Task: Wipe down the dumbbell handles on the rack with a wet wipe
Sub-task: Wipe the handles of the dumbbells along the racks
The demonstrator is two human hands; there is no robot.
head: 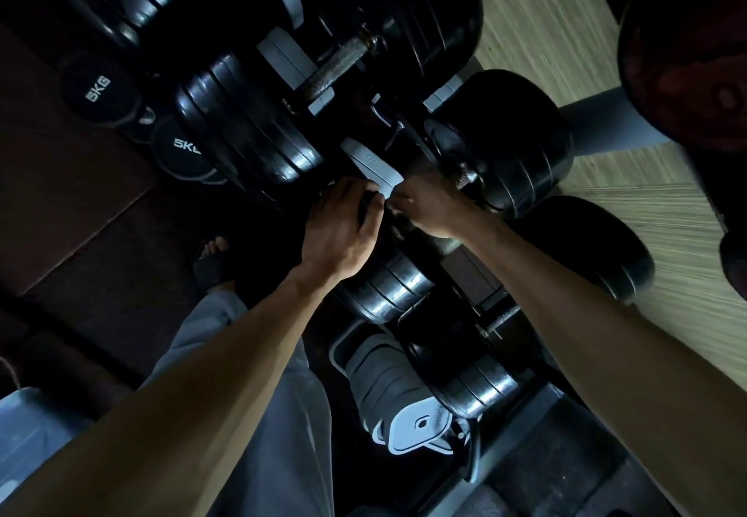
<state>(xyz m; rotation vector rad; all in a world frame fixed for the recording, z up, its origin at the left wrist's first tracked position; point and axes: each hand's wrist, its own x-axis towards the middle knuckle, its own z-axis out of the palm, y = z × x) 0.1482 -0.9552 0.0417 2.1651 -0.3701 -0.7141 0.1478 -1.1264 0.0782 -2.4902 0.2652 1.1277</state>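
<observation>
Black dumbbell [384,286] on rack: left hand [339,229] grips weight end, right hand [428,209] clenched at handle, wipe hidden. Step: wiping. Next: knurled handle [339,63].

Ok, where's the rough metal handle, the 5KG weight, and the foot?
Handle [339,65], head view, middle of the rough bar.
5KG weight [99,87], head view, its printed end face.
Foot [214,251], head view, the toes.
</observation>
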